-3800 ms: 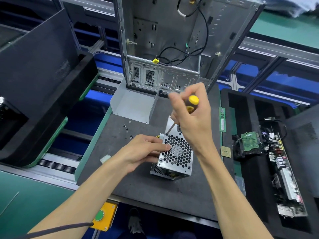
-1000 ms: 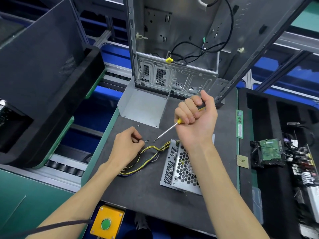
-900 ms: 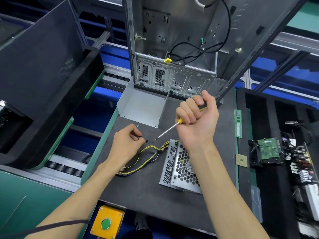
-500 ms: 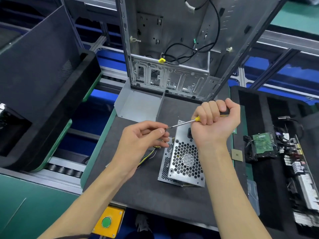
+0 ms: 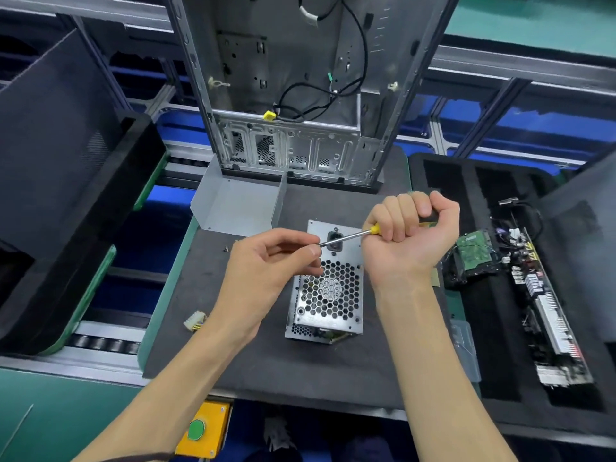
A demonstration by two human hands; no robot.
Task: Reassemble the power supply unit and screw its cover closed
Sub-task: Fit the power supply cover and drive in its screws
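The silver power supply unit (image 5: 328,295) stands on the dark mat (image 5: 266,361), honeycomb fan grille facing up. Above its far end my right hand (image 5: 406,241) grips a yellow-handled screwdriver (image 5: 346,237), shaft pointing left. My left hand (image 5: 270,261) pinches at the shaft's tip with thumb and fingers; whatever sits between them is hidden. A white connector with yellow wires (image 5: 194,321) lies left of my left forearm. A loose screw (image 5: 226,249) rests on the mat beyond my left hand.
An empty computer case (image 5: 300,95) stands upright at the mat's far edge, with a bent metal bracket (image 5: 240,208) in front. A black foam tray (image 5: 500,295) on the right holds circuit boards. Another dark tray (image 5: 66,195) sits left. A yellow button box (image 5: 200,431) is below.
My left hand left the screws on the mat and rose to the screwdriver tip. The right hand swung the screwdriver level over the unit. The yellow wires now lie under my left arm.
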